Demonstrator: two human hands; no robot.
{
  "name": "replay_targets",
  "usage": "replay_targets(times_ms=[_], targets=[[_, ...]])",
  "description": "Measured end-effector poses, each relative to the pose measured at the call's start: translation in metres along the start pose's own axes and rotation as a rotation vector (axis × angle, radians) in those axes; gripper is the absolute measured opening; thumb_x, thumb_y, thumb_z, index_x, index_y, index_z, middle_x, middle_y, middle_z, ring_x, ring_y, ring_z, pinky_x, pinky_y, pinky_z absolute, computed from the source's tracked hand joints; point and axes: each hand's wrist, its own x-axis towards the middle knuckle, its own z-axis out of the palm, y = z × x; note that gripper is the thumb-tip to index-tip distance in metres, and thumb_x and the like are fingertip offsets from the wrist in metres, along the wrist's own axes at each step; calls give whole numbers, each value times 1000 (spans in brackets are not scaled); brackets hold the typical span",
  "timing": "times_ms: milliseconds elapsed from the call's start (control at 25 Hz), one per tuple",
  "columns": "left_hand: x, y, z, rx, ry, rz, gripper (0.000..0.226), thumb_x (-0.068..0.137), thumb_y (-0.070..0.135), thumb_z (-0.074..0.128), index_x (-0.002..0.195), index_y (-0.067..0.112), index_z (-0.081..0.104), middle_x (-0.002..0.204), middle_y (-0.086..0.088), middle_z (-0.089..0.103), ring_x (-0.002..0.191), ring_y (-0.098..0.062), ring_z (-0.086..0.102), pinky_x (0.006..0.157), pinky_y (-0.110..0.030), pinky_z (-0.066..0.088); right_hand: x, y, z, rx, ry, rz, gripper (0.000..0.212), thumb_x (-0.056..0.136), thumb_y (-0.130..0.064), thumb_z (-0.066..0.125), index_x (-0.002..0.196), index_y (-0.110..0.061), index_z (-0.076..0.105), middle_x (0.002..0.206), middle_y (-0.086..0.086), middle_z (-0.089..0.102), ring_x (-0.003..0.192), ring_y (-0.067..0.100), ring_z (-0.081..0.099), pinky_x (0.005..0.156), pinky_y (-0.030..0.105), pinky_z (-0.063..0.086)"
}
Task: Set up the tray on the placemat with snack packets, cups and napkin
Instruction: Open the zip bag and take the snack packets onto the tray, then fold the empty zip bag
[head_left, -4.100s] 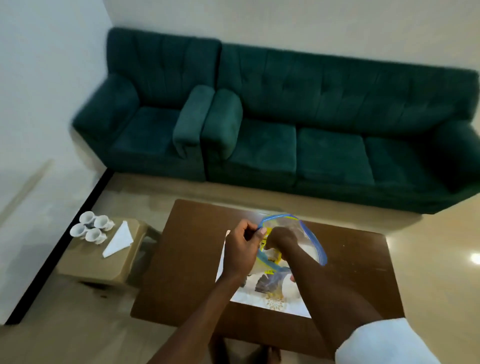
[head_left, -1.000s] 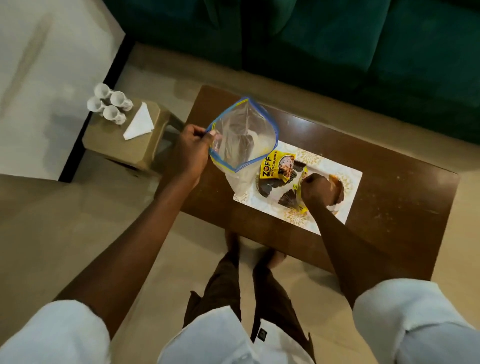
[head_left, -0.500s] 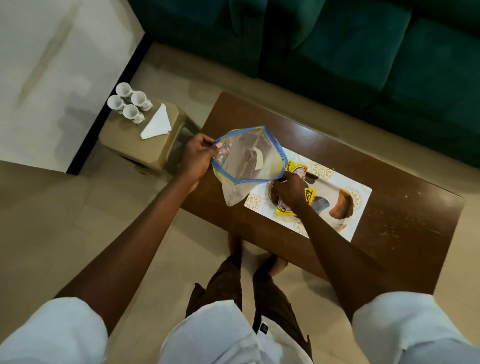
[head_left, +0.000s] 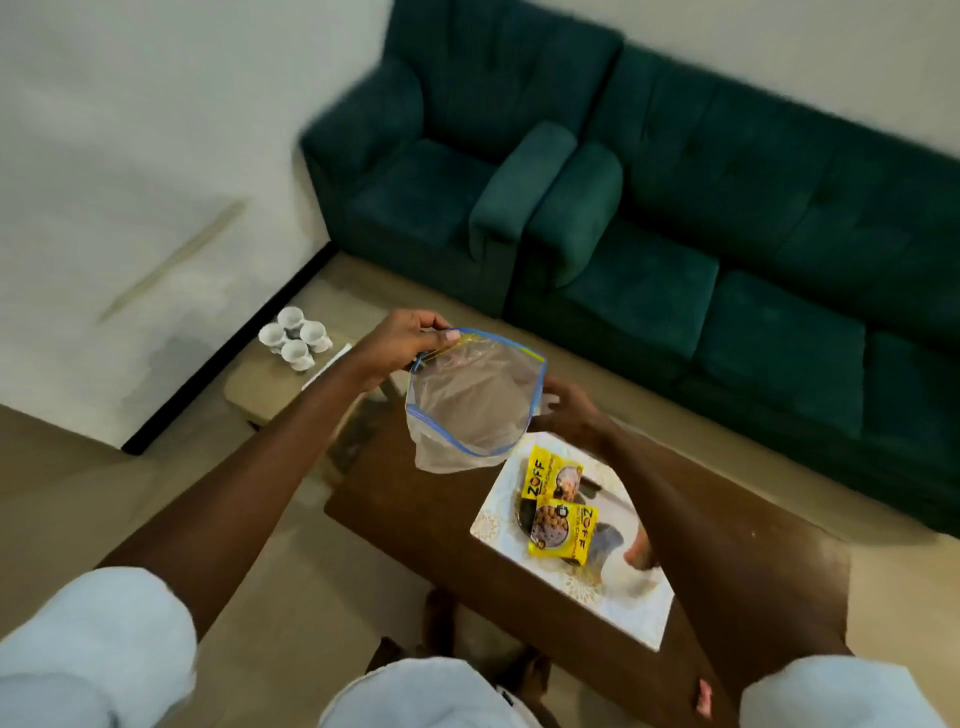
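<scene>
My left hand (head_left: 400, 338) pinches the blue-edged rim of an empty clear zip bag (head_left: 467, 410) held up over the left end of the coffee table. My right hand (head_left: 569, 413) is at the bag's right edge, fingers stretched towards the rim; the view is blurred there. Two yellow snack packets (head_left: 553, 475) (head_left: 563, 530) lie on the dark patterned tray (head_left: 608, 538), which sits on the white placemat (head_left: 623, 597). Several white cups (head_left: 293, 335) and a white napkin (head_left: 327, 366), partly hidden by my left arm, are on a small stool to the left.
The brown coffee table (head_left: 415, 509) stands in front of me, with my feet at its near edge. A beige stool (head_left: 260, 384) stands by the left wall. A dark green sofa (head_left: 727, 234) runs along the far side.
My right hand left the packets on the tray and rose to the bag's right edge. My left hand lifted the bag higher. My view tilted up towards the sofa.
</scene>
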Motion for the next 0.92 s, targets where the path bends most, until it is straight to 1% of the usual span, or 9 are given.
replay_targets(times_ms=[120,200,280,400,480,600,680,760,920], targets=[[-4,49,-15,-1,-90,87,26,95,33,70,106,10,73,99,-16,79,72,-12,65,67,-28,47,-8,-31,-28,66,43,-55,41,74,-1,88,109,-16,73,105,-6,76,94,0,69,95,33,54],[-2,73,-16,-60,-120,129,30,94,33,71,108,7,74,101,-19,78,79,-18,69,72,-31,50,-19,-49,-44,187,93,-76,31,77,-3,87,101,4,70,99,12,77,89,18,71,90,43,56],[3,93,-17,-158,-134,161,32,94,34,70,112,7,74,105,-21,77,92,-27,69,78,-34,52,-35,-62,-60,286,196,-106,33,82,-3,82,97,17,60,90,21,72,84,23,68,79,39,57],[12,118,-19,-486,-157,165,49,96,47,61,125,8,69,113,-16,75,98,-27,71,85,-35,57,-66,-74,-87,436,388,-182,20,90,-4,74,92,10,59,84,12,70,76,19,65,69,29,57],[20,124,-8,-649,-163,160,65,93,63,55,129,11,67,123,-17,72,102,-25,72,95,-40,53,-83,-71,-108,554,548,-223,13,92,-9,71,92,1,62,83,8,72,73,18,67,68,32,57],[27,117,46,-564,-191,196,79,92,76,40,139,15,59,133,-12,69,120,-24,68,107,-44,48,-99,-64,-134,724,732,-224,20,90,-20,72,96,-2,64,95,17,73,84,27,69,78,43,57],[26,118,90,-467,-216,254,75,94,70,40,141,15,56,131,-8,70,124,-24,66,106,-42,49,-110,-62,-150,823,815,-218,21,90,-21,72,95,-3,64,95,15,75,83,25,71,74,41,60],[26,126,123,-401,-232,336,62,95,56,54,139,12,57,127,-10,72,121,-29,67,104,-43,52,-120,-61,-163,853,870,-212,14,91,-19,71,90,-8,64,87,7,76,76,19,71,69,36,62],[26,153,163,-292,-179,393,45,85,23,81,125,5,69,113,-11,77,110,-29,72,102,-44,56,-140,-53,-184,862,952,-190,9,98,-17,68,92,-11,67,85,6,74,76,20,71,72,42,62]])
